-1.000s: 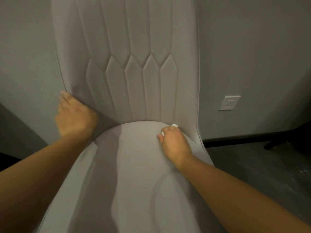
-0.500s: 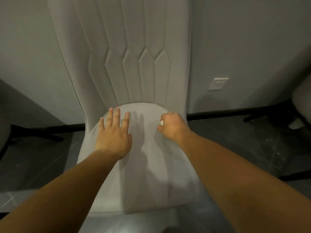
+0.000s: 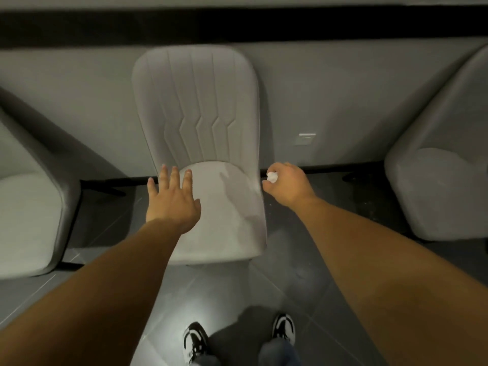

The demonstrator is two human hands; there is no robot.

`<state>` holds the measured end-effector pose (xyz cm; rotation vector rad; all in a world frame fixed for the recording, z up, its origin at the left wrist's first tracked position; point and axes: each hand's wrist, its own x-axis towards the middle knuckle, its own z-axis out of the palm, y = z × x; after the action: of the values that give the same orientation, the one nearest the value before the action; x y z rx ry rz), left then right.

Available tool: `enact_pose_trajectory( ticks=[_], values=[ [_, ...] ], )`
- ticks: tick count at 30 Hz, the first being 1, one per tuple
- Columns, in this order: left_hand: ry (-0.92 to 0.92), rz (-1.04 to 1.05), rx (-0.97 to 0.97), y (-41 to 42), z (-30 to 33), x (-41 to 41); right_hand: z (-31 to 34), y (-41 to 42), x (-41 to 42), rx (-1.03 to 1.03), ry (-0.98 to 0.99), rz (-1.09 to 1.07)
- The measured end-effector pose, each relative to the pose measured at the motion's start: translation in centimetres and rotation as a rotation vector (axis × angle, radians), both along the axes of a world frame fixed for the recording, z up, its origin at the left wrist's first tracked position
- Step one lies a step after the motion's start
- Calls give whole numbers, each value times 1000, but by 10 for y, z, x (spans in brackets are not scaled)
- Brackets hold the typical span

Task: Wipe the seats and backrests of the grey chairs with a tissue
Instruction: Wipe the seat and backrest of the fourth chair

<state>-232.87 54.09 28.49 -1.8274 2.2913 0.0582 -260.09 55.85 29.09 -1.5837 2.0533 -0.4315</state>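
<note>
Grey wall (image 3: 330, 96) and dark tiled floor (image 3: 237, 286) frame what I see, with a black strip running along the wall above the middle chair (image 3: 200, 122). That chair stands against the wall, with open floor showing on both sides of its seat. Left of it sits another grey chair (image 3: 29, 223), right of it a third (image 3: 438, 186), each apart from it. My left hand (image 3: 171, 202) lies over the seat's left edge, fingers straight and spread, holding nothing. My right hand (image 3: 287, 183) hangs just off the seat's right edge, fingers curled round a crumpled white tissue (image 3: 272, 177). Below the seat's front edge I see my shoes (image 3: 195, 342).
</note>
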Motion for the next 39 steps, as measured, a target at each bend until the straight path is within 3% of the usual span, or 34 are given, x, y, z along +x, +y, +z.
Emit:
enact_pose_trajectory(
  ticks=[6, 13, 27, 39],
  values=[
    [47, -72, -46, 49, 94, -78, 92, 59, -64, -62, -62, -46],
    [35, -234, -114, 64, 162, -163, 137, 118, -148, -16, 80, -46],
    [32, -546, -66, 18, 172, -301, 182, 145, -255, -30, 186, -289],
    [50, -800, -37, -12, 162, -422, 174, 186, -353, 47, 208, -537]
  ],
)
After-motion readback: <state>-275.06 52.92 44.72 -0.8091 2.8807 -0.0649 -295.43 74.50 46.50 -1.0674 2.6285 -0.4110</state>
